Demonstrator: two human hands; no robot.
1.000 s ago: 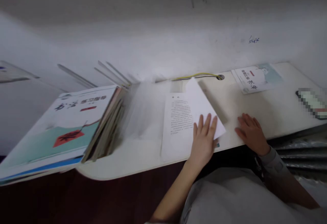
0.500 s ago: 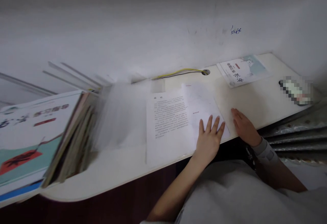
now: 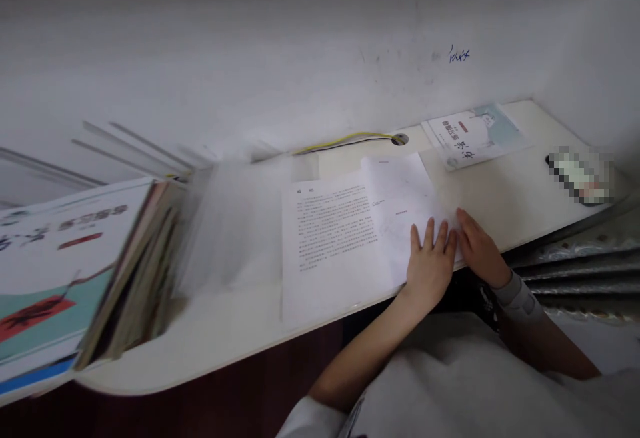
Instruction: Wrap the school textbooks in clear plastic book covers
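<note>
An open booklet lies on the white desk. Its left page carries lines of print; the right page is nearly blank. My left hand is flat on the lower right of that page, fingers spread, holding nothing. Close beside it, at the page's right edge, is my right hand, its fingers stretched out and side by side with nothing visible in them. A grey band circles the right wrist.
At the left stands a stack of booklets, with clear plastic-looking sheets beside it. Another booklet lies at the back right, and a phone-like object at the right end. Cables enter a desk hole.
My left hand has slid right across the page, close to my right hand. The right page now lies flatter and wider to the right. My right hand has barely moved.
</note>
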